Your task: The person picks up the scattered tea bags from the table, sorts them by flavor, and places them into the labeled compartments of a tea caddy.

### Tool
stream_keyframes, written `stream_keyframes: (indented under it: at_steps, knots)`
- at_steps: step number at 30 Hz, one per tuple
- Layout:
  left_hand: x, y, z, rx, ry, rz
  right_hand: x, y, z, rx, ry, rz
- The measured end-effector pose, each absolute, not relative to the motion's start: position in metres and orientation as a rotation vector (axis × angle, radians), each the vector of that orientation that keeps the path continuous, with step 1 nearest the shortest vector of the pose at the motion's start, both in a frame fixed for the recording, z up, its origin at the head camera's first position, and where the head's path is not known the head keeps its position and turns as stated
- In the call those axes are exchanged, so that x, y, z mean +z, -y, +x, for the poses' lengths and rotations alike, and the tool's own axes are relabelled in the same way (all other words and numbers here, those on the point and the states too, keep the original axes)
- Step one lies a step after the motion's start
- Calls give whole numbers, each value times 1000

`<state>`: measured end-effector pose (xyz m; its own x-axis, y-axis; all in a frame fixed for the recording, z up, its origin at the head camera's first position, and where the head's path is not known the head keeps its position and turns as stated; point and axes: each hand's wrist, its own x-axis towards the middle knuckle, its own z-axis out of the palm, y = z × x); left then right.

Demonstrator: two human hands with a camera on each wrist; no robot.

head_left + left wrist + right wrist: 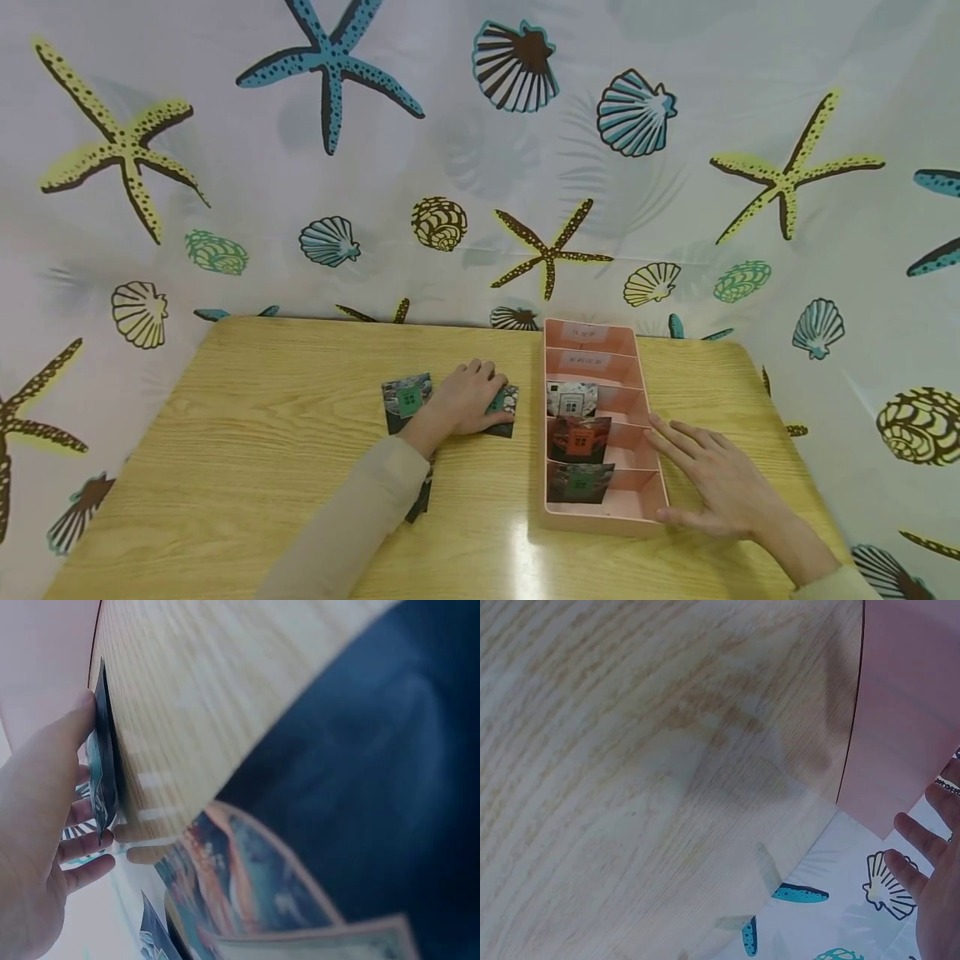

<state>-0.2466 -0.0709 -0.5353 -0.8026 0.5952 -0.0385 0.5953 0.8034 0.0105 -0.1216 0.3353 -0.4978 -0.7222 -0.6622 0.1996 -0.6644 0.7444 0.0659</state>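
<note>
My left hand [468,398] lies over a dark sachet [501,412] with a green label, left of the pink divided box [603,523]. In the left wrist view the thumb and fingers grip that sachet [103,757] by its edges, close over the table. My right hand [716,483] rests with straight fingers along the box's right side. In the box, front to back, stand a dark green-labelled sachet [580,483], a red-labelled one [579,440] and a pale grey one [572,399]. The two rear compartments show white paper labels [585,333].
Another dark sachet [405,398] with a green label lies left of my left hand. More dark packaging [422,500] shows partly behind my left forearm. The wooden table [247,433] ends at a patterned curtain [450,150] at the back and sides.
</note>
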Motion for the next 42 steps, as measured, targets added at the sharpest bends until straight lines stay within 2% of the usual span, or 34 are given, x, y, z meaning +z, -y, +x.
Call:
stream_keyframes:
  at_steps: [28,42]
  knots:
    - [-524,73,-250,-115,-3146,1087,-497,-334,-121,17,2742,1053]
    - [-493,66,-250,-62,-3200,1144,-498,-335,-122,17,2740,1054]
